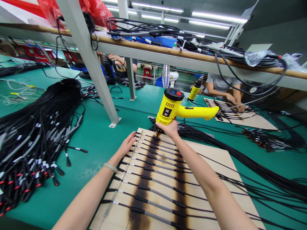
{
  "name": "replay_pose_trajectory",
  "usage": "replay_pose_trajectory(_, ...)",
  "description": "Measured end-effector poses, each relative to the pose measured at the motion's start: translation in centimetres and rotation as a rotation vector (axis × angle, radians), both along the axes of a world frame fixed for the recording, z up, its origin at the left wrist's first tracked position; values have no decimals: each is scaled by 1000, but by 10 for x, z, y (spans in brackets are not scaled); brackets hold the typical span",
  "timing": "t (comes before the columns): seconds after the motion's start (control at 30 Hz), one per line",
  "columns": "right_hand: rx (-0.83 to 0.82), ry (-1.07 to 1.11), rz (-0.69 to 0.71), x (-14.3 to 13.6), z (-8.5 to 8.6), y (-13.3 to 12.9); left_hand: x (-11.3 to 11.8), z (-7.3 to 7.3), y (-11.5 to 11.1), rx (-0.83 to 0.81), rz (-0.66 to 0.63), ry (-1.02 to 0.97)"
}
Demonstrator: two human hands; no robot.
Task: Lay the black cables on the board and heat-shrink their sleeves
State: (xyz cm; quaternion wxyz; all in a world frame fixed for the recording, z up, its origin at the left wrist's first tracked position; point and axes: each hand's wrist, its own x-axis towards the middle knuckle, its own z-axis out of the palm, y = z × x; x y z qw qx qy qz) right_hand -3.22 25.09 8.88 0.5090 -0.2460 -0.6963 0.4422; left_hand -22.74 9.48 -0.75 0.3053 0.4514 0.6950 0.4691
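Green tabletop (81,175); right hand (170,128) wraps heat gun (167,107) low, likely to aim it down near board (216,151)'s far edge, left hand (125,146), fingers straight and together, seemingly steadying cables (137,210) along left edge.

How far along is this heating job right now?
Done: cables lie side by side across the board.
In hand: the right hand holds the yellow heat gun, nozzle down at the far end of the row; the left hand is by the cable ends there.
Left: probably finishing that end; which joints are already heated, I can't tell.
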Motion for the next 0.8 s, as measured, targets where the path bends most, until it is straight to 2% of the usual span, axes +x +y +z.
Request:
replay_pose_trajectory(0.4, -2, 2, 18, -4, 4, -3, -1, -3, 0, 25, -1, -13)
replay_pose_trajectory(0.8, 10, 12, 13, -5, 1, -3, -1, -3, 0, 20, -9, 1)
